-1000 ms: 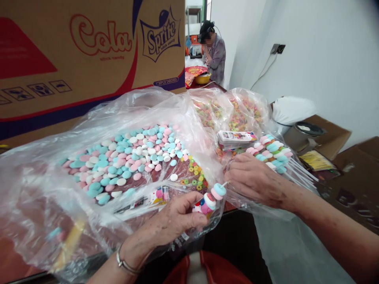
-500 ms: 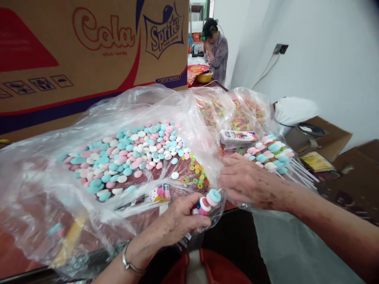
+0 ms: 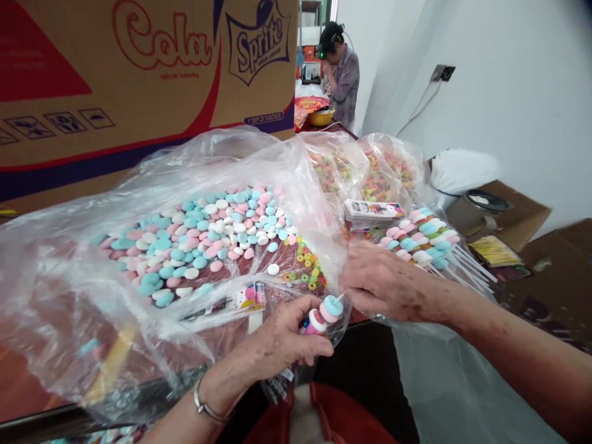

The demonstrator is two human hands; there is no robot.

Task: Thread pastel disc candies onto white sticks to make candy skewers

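Lower centre of frame: left hand (image 3: 277, 345), bracelet (image 3: 206, 407) on wrist, fingers closed around a candy stick (image 3: 324, 313) stacked with white, pink and blue discs, held just above the near tabletop edge. Right hand (image 3: 383, 280) comes in from the right, fingertips pinched at the thin stick tip, right beside the top blue disc. Behind the hands, a big clear plastic bag (image 3: 83, 277) sprawls over the tabletop, loose pastel candy discs (image 3: 208, 237) piled on it, small coloured rings (image 3: 308, 268) near its right edge. Right of centre: pile of finished candy sticks (image 3: 428, 237), flat printed packet (image 3: 372, 211) beside it, bags of ring candy (image 3: 370, 172) behind. Upper left: cardboard carton (image 3: 139, 80). Far top centre: another person (image 3: 342, 77) standing.
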